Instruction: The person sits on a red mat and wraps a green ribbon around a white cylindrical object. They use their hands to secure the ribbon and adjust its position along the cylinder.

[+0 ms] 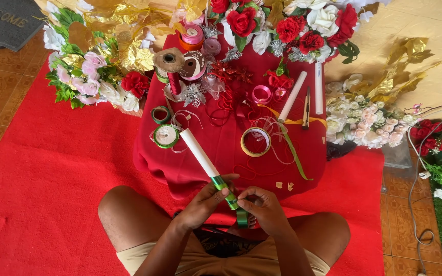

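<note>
My left hand (206, 202) grips a white tube (198, 148) whose near end is wound with shiny green ribbon (224, 192). The tube slants up and away to the left over a low table draped in red cloth (180, 171). My right hand (263, 205) pinches the green ribbon at the tube's near end, and a strip of it hangs down between my hands. A green ribbon roll (166, 136) lies beside the tube's far end.
The red table holds ribbon spools (192, 36), a gold-edged tape roll (255, 141), two more white tubes (292, 95), a craft knife (306, 108) and loose ribbon. Artificial red, white and pink flowers (96, 76) and gold leaves ring it. A red mat (52, 168) covers the floor.
</note>
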